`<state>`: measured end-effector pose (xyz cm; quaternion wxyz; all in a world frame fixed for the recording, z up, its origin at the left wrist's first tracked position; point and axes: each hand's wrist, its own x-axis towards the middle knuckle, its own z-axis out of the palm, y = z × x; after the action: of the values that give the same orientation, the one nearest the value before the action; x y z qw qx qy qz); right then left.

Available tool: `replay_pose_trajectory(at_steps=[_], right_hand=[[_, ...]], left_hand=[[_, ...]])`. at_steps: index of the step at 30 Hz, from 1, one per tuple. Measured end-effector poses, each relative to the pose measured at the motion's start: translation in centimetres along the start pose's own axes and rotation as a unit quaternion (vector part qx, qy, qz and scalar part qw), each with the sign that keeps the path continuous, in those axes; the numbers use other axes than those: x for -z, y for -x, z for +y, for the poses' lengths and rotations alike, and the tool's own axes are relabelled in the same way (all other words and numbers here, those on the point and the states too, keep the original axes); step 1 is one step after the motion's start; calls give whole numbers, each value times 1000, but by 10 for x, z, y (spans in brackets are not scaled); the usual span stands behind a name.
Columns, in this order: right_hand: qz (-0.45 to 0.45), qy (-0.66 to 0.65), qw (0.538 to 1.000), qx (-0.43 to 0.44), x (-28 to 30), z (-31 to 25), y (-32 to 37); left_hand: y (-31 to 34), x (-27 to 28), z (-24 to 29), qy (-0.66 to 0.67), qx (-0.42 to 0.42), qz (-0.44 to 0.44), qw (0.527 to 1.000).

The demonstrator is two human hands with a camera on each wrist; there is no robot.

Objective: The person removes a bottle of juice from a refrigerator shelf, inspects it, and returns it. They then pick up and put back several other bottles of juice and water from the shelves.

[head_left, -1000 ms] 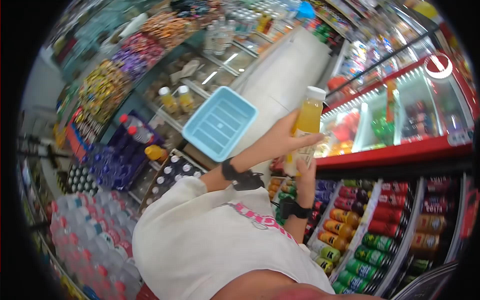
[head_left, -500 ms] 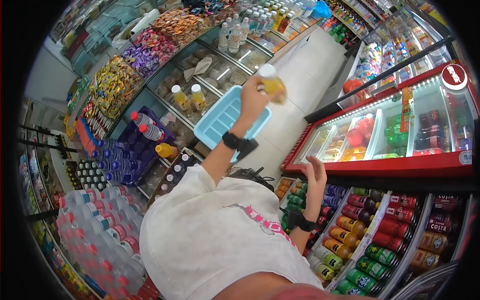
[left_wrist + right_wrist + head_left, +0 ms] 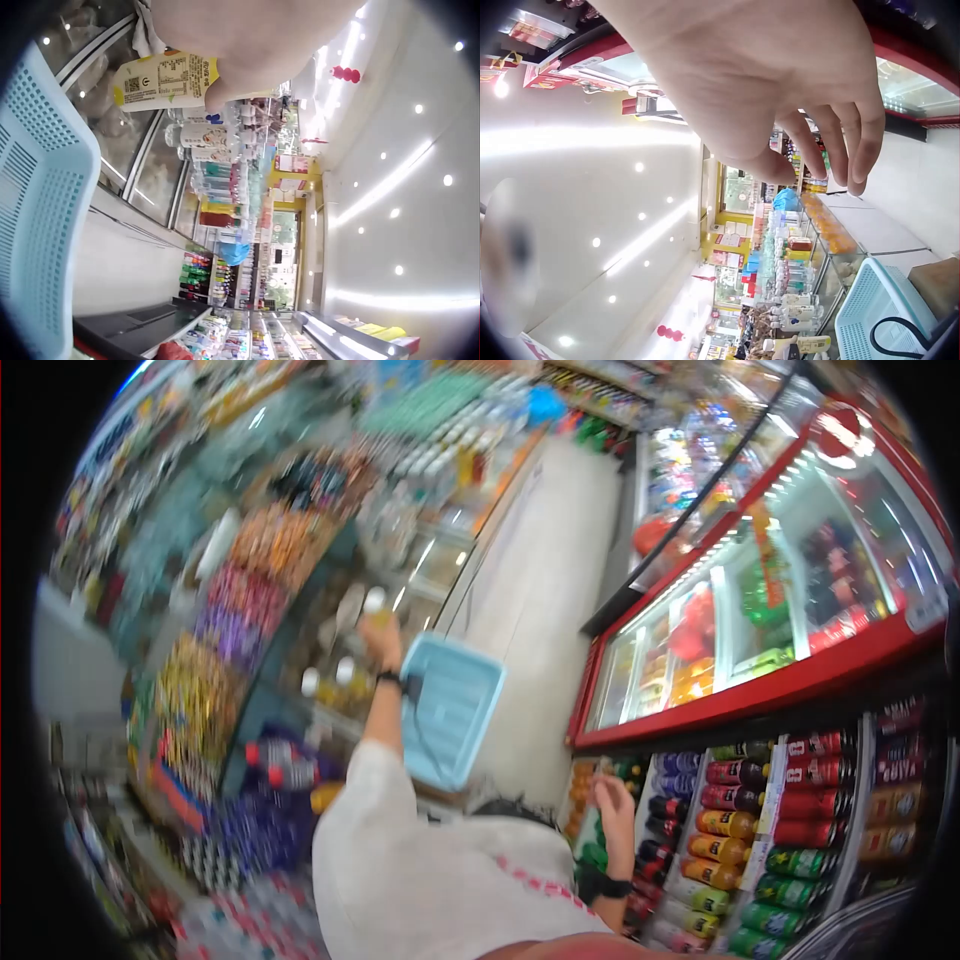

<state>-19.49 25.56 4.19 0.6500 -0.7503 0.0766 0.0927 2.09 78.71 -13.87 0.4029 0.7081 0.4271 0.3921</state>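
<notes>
Out past the blue basket (image 3: 472, 695), my left hand (image 3: 382, 644) grips a bottle of yellow drink (image 3: 377, 616) with a white cap. In the left wrist view the bottle's yellow and white label (image 3: 161, 81) shows beside the palm, close over the glass-topped counter. Two like bottles, a near one (image 3: 345, 672) and its neighbour (image 3: 312, 684), stand on the counter beside my left forearm. My right hand (image 3: 614, 808) hangs in front of the drinks shelves, its fingers loosely bent and holding nothing; the right wrist view shows the bare palm (image 3: 780, 82).
Piles of wrapped sweets (image 3: 195, 680) line the counter's left side. A red-framed display fridge (image 3: 600, 700) stands on the right, above slanted rows of bottles (image 3: 728, 823). Pale floor (image 3: 525, 560) runs between counter and fridge. Packs of water bottles (image 3: 250, 920) lie at lower left.
The right hand let go of the bottle, leaving it in the left hand. The left hand carried it across the basket to the counter beyond. The head view has turned left.
</notes>
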Motion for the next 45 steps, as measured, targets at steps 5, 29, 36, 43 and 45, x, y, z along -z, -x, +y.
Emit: replay_pose_trajectory(at_steps=[5,29,36,43,45], right_hand=[[32,-46,997,-50,-1,-3,8],[138,-59,989,-10,30,30,70],[284,-48,953,98,74,20,176],[375,-104,899,201,113,11,367],[399,-69,896,184,116,17,425]], left_hand=[[-16,-24,-55,11,-49,-48,998],[104,14,81,1,-58,-109,992],[227,10,181,215,-142,-586,768],[423,138,299,56,-329,-857,393],[480,183,308,40,-345,-900,262]])
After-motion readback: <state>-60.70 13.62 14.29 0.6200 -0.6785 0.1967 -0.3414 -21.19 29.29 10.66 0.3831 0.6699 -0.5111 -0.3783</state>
